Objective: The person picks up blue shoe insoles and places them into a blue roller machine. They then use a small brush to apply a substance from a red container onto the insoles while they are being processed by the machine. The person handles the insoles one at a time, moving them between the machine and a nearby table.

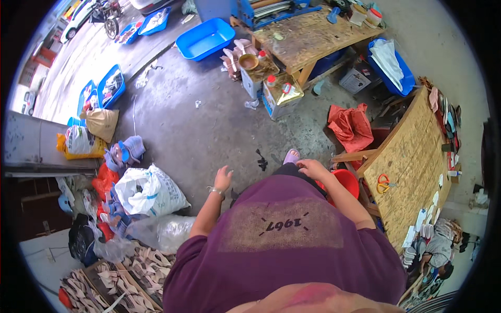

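Both hands hanging empty: left hand (223, 179) fingers loosely spread over grey concrete floor (209, 130); right hand (312, 168) relaxed open above round red plastic bucket (347, 181).

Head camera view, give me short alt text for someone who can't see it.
A person in a purple shirt stands on a concrete floor, left hand and right hand empty, beside a wooden workbench holding orange scissors.

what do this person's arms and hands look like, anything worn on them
Both forearms are bare, with no gloves on either hand. The left hand has a thin silvery bracelet at the wrist. The right hand shows no ring or band that can be made out. The upper arms are covered by the short sleeves of a dark purple T-shirt with a lighter printed patch on the chest.
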Motion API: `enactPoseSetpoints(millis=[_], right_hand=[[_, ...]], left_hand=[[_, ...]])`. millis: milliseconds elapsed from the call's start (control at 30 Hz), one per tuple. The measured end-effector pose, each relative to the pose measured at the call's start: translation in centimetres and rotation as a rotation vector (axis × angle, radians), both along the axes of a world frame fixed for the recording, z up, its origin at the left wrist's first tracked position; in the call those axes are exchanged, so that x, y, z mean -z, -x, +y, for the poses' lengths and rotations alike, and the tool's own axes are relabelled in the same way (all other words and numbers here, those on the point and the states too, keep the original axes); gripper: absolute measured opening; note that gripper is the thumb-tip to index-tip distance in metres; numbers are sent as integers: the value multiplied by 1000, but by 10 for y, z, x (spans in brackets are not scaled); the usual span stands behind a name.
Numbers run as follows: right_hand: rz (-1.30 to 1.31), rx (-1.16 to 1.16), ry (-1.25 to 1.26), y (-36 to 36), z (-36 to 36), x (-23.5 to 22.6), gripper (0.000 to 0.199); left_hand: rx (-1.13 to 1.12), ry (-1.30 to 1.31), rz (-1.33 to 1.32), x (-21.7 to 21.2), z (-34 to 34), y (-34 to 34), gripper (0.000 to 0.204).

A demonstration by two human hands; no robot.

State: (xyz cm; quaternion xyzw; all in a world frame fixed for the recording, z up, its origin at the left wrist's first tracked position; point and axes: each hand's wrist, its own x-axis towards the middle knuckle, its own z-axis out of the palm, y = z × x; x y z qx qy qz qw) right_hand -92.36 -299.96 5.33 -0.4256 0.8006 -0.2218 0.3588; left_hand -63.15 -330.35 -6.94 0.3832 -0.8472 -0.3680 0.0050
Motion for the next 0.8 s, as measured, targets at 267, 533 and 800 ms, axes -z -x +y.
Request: enactPoseSetpoints(millis=[267, 533, 800], right_hand=[[1, 181, 21, 147, 45, -17, 32], [24, 304, 112, 283, 28, -17, 30], [114, 172, 73, 410, -46, -30, 35]], left_hand=[[121, -167, -34, -56, 4, 228, 33], [188, -86, -95, -44, -17, 307, 28], [225, -75, -219, -16, -81, 397, 25]])
